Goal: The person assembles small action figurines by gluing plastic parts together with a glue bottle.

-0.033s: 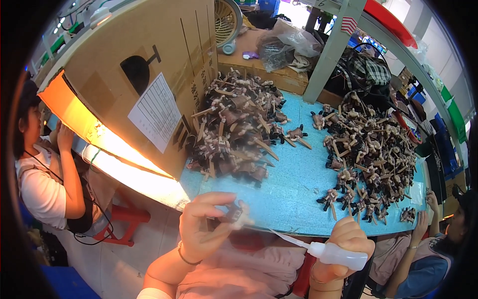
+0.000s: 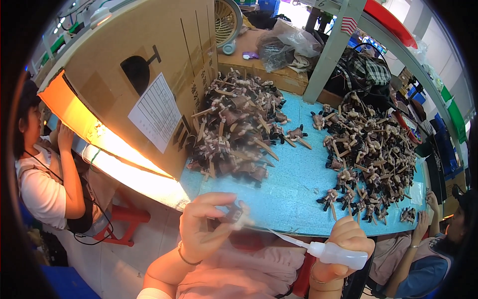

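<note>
Between the thumb and fingers of my left hand [image 2: 205, 222] is a small toy figure [image 2: 236, 214], brown and pale; its details are blurred. My right hand [image 2: 350, 243] is wrapped round a white squeeze bottle [image 2: 334, 254]. The bottle's long thin nozzle [image 2: 286, 237] points left, its tip close to the figure; I cannot tell whether they touch. Beyond my left hand lies a heap of similar figures [image 2: 239, 124], several on flat wooden sticks. A second heap of figures [image 2: 368, 154] covers the right part of the blue table [image 2: 294, 174].
At the left of the table stands a tall cardboard box [image 2: 144, 45], lit orange inside. A grey metal post [image 2: 331, 55] rises at the back, near plastic bags [image 2: 291, 45] and a fan [image 2: 225, 22]. Co-workers sit at left [image 2: 47, 184] and right [image 2: 423, 259]. A red stool [image 2: 127, 222] is at left.
</note>
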`<state>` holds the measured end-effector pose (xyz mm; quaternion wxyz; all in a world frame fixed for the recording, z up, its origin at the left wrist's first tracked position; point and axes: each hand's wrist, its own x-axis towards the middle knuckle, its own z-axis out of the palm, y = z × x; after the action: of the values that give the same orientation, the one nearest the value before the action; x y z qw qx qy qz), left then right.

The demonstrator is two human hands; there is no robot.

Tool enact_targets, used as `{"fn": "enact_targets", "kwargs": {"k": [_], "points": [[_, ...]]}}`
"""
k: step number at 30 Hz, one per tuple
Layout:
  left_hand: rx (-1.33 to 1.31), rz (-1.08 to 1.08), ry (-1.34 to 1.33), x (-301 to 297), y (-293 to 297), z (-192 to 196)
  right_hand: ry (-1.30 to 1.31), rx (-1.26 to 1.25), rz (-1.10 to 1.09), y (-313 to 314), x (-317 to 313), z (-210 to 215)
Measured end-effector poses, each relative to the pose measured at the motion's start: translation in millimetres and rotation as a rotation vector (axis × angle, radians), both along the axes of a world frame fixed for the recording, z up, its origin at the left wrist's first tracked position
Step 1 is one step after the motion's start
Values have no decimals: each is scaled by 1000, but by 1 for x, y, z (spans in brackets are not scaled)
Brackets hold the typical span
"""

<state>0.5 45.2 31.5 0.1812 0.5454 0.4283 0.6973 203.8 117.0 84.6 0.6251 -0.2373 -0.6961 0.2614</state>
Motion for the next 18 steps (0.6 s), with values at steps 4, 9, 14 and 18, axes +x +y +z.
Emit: {"fn": "enact_targets", "kwargs": {"k": [4,9,14,18], "points": [[8,14,44,-2,0,-4,-1,-38,104,1,-1,4],[18,2,43,-3,0,-4,-9,-22,126,2,-1,2],[22,16,49,-3,-1,-6,23,-28,109,2,2,0],[0,-11,43,-3,-3,-5,20,-38,82,2,-1,2]]}}
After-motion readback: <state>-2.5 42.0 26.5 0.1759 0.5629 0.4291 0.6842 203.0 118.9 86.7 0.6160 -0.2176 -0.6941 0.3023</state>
